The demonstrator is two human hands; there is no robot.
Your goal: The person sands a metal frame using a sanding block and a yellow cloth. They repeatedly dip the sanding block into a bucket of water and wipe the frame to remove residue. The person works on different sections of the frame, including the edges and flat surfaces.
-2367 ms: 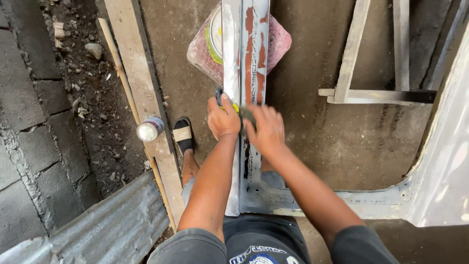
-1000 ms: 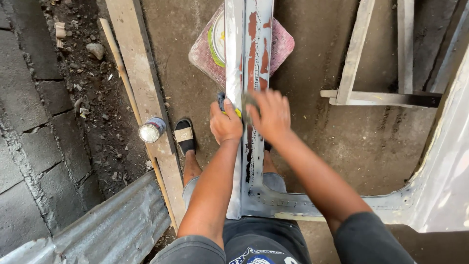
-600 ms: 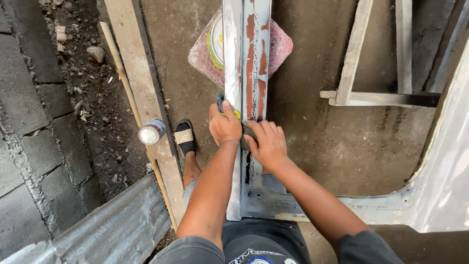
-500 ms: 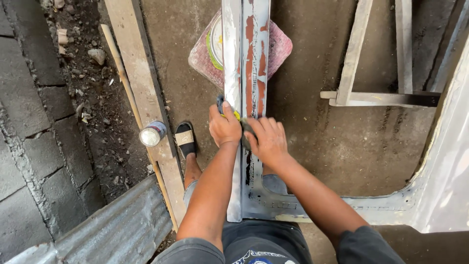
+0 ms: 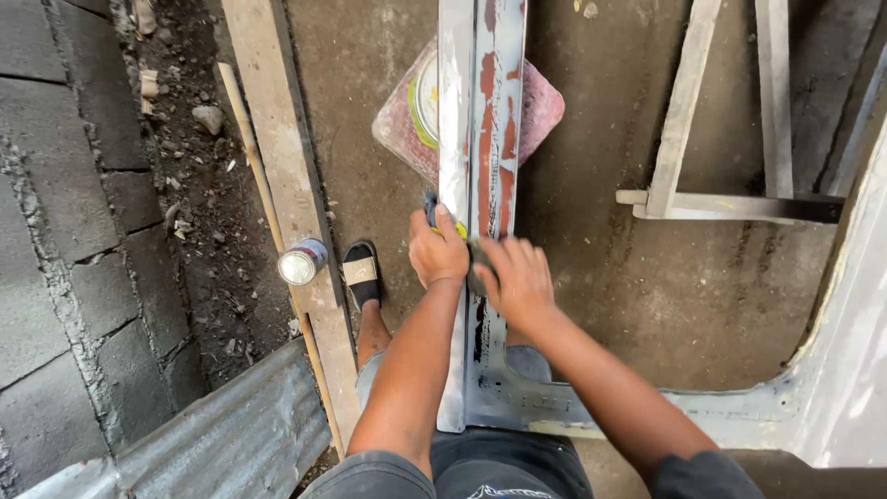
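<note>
A long grey metal panel strip (image 5: 480, 111) with red-brown primer patches runs away from me over the concrete floor. My left hand (image 5: 437, 251) is closed around its left edge, with a dark and yellow item (image 5: 434, 211) pinched under the fingers. Beside it, my right hand (image 5: 519, 280) presses a small dark abrasive pad (image 5: 478, 257) flat onto the strip's face. The strip joins a curved grey body frame (image 5: 665, 407) near my knees.
A pink stool (image 5: 540, 106) with a round tin under the strip stands ahead. Wooden planks (image 5: 282, 157) and a metal can (image 5: 301, 262) lie at left, beside my sandalled foot (image 5: 361, 272). Corrugated sheet (image 5: 212, 439) sits lower left, a wooden frame (image 5: 711, 120) upper right.
My right hand has rubbed up and down along the strip and sits now low beside the left hand. The left hand kept its grip. The camera shifted slightly.
</note>
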